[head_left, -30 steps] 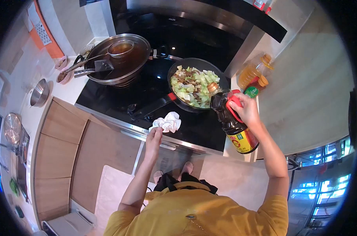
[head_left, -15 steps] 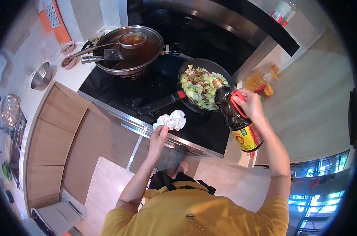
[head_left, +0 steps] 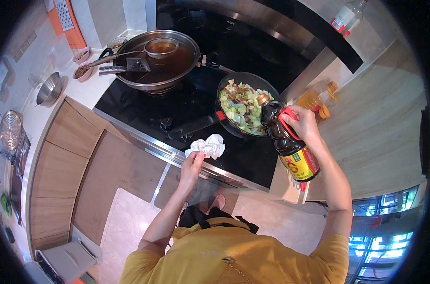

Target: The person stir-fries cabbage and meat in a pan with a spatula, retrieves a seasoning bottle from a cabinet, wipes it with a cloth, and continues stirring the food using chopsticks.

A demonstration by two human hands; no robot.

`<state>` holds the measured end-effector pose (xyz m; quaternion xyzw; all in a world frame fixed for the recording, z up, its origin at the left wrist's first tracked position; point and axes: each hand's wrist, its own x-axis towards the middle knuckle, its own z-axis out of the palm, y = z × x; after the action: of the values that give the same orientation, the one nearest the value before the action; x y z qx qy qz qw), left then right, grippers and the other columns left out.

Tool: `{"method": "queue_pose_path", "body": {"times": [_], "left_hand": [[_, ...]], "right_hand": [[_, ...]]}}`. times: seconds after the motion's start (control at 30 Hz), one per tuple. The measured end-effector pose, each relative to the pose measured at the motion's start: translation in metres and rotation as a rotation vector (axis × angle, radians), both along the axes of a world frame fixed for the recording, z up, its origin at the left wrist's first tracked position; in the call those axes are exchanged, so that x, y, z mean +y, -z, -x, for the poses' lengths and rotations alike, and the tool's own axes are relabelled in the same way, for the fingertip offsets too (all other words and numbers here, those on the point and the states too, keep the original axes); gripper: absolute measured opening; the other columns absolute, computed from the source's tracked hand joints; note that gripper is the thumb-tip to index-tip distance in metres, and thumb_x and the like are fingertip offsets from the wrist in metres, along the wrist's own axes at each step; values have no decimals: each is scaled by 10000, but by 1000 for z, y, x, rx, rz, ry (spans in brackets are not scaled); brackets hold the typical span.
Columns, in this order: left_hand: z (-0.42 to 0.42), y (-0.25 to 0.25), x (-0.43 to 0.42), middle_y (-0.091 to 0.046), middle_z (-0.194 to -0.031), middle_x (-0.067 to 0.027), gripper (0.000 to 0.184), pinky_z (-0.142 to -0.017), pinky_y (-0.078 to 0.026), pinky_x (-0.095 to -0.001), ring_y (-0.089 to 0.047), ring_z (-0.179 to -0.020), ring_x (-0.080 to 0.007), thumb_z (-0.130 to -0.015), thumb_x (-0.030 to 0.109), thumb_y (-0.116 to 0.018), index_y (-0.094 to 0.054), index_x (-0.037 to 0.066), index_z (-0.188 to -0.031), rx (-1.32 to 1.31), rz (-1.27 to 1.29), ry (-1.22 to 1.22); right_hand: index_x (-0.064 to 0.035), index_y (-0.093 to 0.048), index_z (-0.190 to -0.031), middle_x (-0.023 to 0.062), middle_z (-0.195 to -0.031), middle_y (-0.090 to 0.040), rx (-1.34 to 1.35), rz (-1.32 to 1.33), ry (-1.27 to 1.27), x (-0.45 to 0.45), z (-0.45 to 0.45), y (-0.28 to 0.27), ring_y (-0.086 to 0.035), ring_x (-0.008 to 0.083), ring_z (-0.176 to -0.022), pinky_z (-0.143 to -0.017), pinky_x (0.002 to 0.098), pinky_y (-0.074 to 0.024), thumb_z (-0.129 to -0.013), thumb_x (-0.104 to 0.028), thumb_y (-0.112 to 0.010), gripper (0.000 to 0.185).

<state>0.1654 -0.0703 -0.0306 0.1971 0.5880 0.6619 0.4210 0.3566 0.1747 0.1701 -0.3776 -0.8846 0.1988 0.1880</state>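
Note:
In my right hand (head_left: 301,124) is a large soy sauce bottle (head_left: 296,162), gripped by its red handle. The bottle is dark with a yellow and red label. It leans to the left, its gold-coloured top (head_left: 262,98) over the right side of a frying pan (head_left: 232,126). Chopped cabbage with brown strips (head_left: 241,102) fills that pan. I cannot make out any liquid flowing. At the front edge of the cooktop, the fingers of my left hand (head_left: 192,164) pinch a crumpled white cloth (head_left: 210,146).
A wide wok of brown liquid (head_left: 177,66) sits on the back-left burner, with a strainer (head_left: 161,47) and a spatula (head_left: 138,65) in it. Oil bottles (head_left: 317,94) stand right of the cooktop. On the left counter are a metal bowl (head_left: 49,90) and small pink bowls (head_left: 83,73).

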Motion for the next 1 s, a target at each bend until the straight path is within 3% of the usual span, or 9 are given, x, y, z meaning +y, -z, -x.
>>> {"method": "queue_pose_path", "body": {"times": [0.17,0.5,0.57,0.6,0.8,0.87,1.0], "left_hand": [[1,1,1,-451,-695,59,353,-572,-319,-217,-384,-636,-46,-945,358,-515,-596,15,-929,0,0,-5],[2,-1,1,-468,-719,76,306,-524,-281,-192,-373,-610,-22,-926,361,-527,-620,71,-943,-36,15,3],[2,1,2,-466,-716,76,304,-523,-280,-191,-372,-608,-21,-927,359,-526,-619,70,-942,-28,15,1],[1,1,2,-464,-713,77,302,-522,-279,-191,-372,-605,-21,-929,356,-525,-619,69,-941,-21,14,-2],[-1,2,4,-456,-701,74,296,-518,-286,-195,-375,-600,-22,-933,352,-526,-618,71,-934,-11,15,12],[-2,-1,5,-458,-699,73,292,-522,-292,-197,-380,-601,-25,-935,348,-524,-618,71,-935,-22,23,24],[-10,-13,15,-474,-698,66,288,-539,-307,-203,-397,-606,-33,-943,336,-519,-615,64,-955,-147,-22,139]], "right_hand": [[20,-652,-1002,60,-795,-668,-42,97,43,-5,6,-8,-585,86,-705,-648,262,-495,-812,-92,-715,229],[2,-671,-976,90,-770,-676,-94,-2,52,-6,5,-10,-596,101,-690,-652,283,-498,-810,-140,-722,224],[-64,-676,-995,171,-811,-677,-82,-2,37,1,1,-4,-661,242,-700,-672,348,-503,-795,-242,-730,273],[-64,-676,-995,171,-811,-677,-82,-2,39,2,0,-3,-661,242,-700,-672,348,-503,-795,-242,-730,273],[-64,-675,-990,170,-763,-662,-60,-1,43,4,-10,0,-641,214,-663,-652,339,-494,-795,-245,-732,272],[21,-658,-967,56,-773,-657,-13,23,86,7,-15,3,-577,87,-708,-658,262,-489,-819,-95,-706,195],[34,-647,-986,39,-828,-654,147,74,99,-1,-26,1,-574,80,-725,-667,245,-488,-828,-62,-690,190]]}}
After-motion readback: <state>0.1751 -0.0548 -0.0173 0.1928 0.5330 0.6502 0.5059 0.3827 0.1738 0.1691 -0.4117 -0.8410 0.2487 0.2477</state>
